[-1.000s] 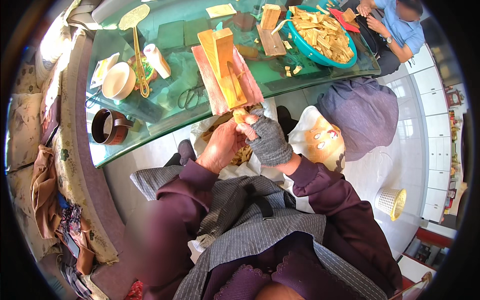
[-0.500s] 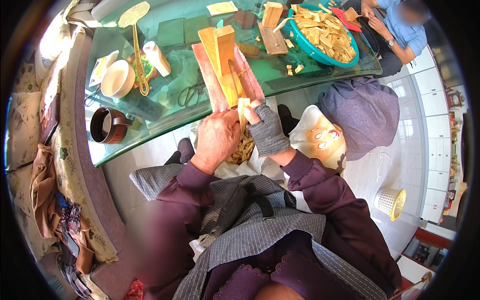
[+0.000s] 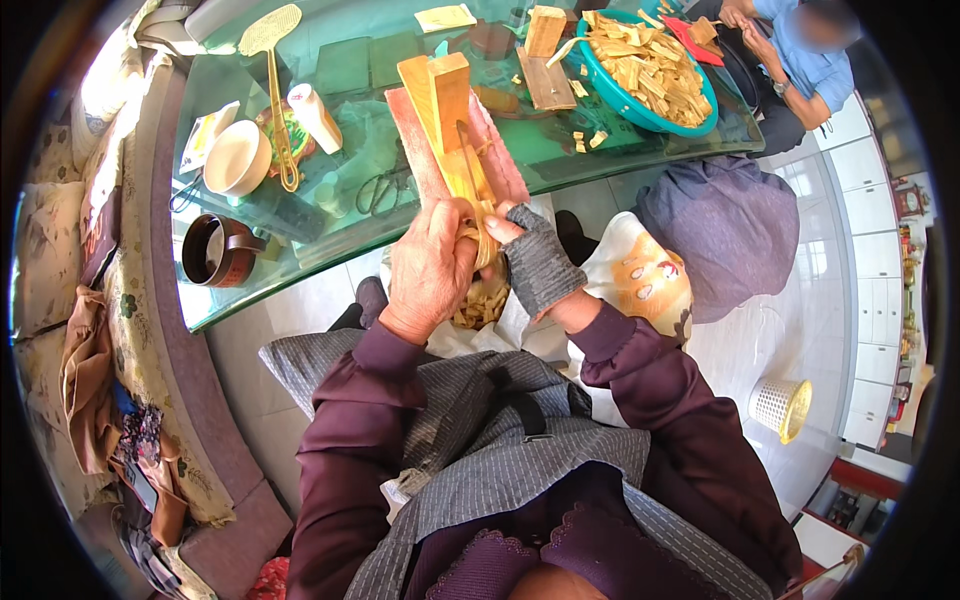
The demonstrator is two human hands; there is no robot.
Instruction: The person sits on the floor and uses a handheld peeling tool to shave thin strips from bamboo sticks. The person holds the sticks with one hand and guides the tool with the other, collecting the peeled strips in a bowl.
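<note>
My left hand (image 3: 430,268) and my gloved right hand (image 3: 535,260), in a grey fingerless glove, are closed on a pale yellow, bent strip (image 3: 485,243) at the near end of a wooden block device (image 3: 442,115). The device has an upright post and a thin blade-like piece and rests on a pink cloth (image 3: 414,150) at the edge of the green glass table (image 3: 300,275). Below my hands, an open white sack holds yellowish pieces (image 3: 480,305).
A teal basin (image 3: 690,127) heaped with pieces stands back right near a second wooden block (image 3: 545,35). A person (image 3: 810,80) in blue sits beyond. A white bowl (image 3: 236,160), brown mug (image 3: 205,250) and scissors (image 3: 380,195) are at left; a white basket (image 3: 778,408) stands at lower right.
My left hand has turned and shifted slightly upward, fingertips at the block's near end. The strip, held upright half a second ago, is now bent down between my fingers.
</note>
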